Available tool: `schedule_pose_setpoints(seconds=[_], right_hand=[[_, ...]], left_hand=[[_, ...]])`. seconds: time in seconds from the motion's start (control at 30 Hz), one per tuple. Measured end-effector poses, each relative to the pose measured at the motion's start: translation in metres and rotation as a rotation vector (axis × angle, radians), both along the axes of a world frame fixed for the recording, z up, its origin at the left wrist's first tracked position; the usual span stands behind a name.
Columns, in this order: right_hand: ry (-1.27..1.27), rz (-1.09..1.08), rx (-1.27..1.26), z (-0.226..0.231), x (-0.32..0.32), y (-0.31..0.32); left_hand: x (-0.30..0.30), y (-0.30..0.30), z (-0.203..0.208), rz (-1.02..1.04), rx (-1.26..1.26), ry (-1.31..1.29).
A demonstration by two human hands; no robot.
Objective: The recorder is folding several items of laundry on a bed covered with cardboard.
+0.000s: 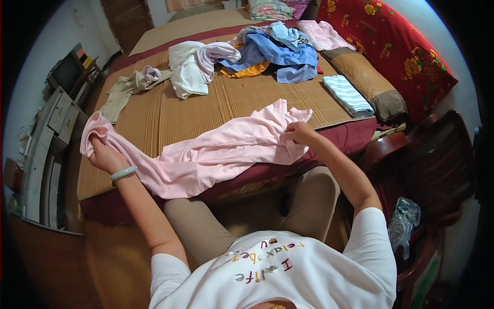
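A long, soft pink garment (pixel 216 147) lies stretched across the near edge of the bed, its folds running from left to right; whether it is a top or trousers I cannot tell. At its left end, my left hand (pixel 107 156) is closed round the cloth and lifts the rolled, open-looking end off the mat. The wrist wears a pale bangle (pixel 124 173). My right hand (pixel 299 133) pinches the cloth at the other end, where two corners stick up and outward. Between my hands the garment sags over the bed's edge towards my knees.
On the bed mat (pixel 139 139) lie a beige garment (pixel 123 92), white clothing (pixel 188 69), a blue clothing pile (pixel 283 51) and a folded striped cloth (pixel 348 95). A brown pillow (pixel 363 77) sits at the right, near a dark wooden chair (pixel 422 159). Drawers (pixel 62 118) stand left.
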State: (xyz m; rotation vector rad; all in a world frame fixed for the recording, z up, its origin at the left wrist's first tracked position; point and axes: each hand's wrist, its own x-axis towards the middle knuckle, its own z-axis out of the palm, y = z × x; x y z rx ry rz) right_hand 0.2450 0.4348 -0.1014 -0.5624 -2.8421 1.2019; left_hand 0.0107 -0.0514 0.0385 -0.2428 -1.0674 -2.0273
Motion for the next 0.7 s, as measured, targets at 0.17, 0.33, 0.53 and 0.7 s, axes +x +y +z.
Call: schedule_pose_setpoints(seconds=[0.17, 0.33, 0.53, 0.7], right_hand=[[0.206, -0.202, -0.491, 0.060, -0.005, 0.042], [0.522, -0.221, -0.364, 0.166, -0.013, 0.066], [0.779, -0.219, -0.372, 0.265, 0.002, 0.090], [0.845, -0.244, -0.514, 0.295, 0.026, 0.084]], left_hand=[[-0.026, -0.063, 0.078, -0.022, -0.140, -0.006], [-0.032, -0.128, 0.212, -0.081, -0.244, 0.041], [0.013, -0.128, 0.328, 0.048, -0.172, 0.150], [-0.015, -0.186, 0.365, 0.135, -0.318, 0.010]])
